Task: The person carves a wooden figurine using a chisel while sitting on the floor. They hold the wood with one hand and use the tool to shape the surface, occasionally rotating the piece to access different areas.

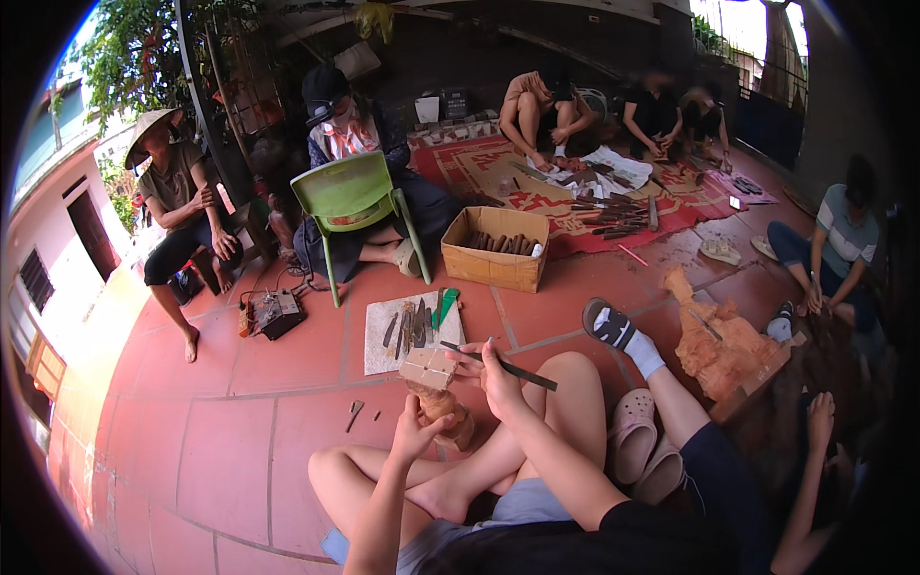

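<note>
— How do the person's arms lie?

— Both bare forearms come up from the lower edge, over the crossed bare legs. The left hand [418, 428] is lifted, its fingers spread and curled a little, closed around something in front of the knees.

— And the right one?

— The right hand [498, 376] is higher and further forward. Its fingers are closed in a pinch grip, the wrist bent slightly inward, toward the left hand.
</note>
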Motion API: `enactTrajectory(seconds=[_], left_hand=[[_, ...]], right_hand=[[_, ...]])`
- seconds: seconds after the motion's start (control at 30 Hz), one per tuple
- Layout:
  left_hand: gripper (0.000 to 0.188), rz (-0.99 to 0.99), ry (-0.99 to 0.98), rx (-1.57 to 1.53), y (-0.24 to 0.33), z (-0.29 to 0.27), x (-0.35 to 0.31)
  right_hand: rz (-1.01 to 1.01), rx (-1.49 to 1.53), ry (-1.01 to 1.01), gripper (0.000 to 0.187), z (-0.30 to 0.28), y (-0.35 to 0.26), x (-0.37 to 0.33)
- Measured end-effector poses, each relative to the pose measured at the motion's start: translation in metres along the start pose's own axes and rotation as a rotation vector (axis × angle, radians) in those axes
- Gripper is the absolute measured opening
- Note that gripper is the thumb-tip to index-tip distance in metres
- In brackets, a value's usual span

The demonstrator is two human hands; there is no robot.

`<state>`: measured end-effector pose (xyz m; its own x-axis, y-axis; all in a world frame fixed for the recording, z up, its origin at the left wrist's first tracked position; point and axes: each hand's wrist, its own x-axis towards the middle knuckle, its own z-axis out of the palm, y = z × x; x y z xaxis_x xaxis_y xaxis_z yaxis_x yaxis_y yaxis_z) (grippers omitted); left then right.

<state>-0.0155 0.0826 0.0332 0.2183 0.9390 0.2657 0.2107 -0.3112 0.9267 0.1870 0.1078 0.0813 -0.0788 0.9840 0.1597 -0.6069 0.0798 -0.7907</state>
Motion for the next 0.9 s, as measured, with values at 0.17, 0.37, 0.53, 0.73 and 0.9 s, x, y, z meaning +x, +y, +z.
enactTrajectory(seconds=[0.17,0.37,0.53,0.73,0.9], left_hand=[[0.063,-0.097,0.146,0.344,-0.012,0.026,-0.013],[0.066,-0.193,0.221,0.518,0.011,0.032,-0.014],[0.083,-0.139,0.293,0.533,0.01,0.037,-0.002],[0.085,-0.106,0.321,0.527,0.023,0.045,0.003],[0.086,-0.176,0.287,0.566,0.029,0.037,0.011]], right_hand=[[-0.002,0.284,-0.105,0.05,-0.052,0.019,-0.004],[0.014,0.396,-0.158,0.052,-0.072,0.036,-0.003],[-0.058,-0.089,-0.039,0.058,-0.045,0.004,-0.005],[-0.287,-0.349,-0.011,0.071,-0.055,-0.039,-0.017],[-0.356,-0.053,0.214,0.083,-0.066,-0.082,-0.014]])
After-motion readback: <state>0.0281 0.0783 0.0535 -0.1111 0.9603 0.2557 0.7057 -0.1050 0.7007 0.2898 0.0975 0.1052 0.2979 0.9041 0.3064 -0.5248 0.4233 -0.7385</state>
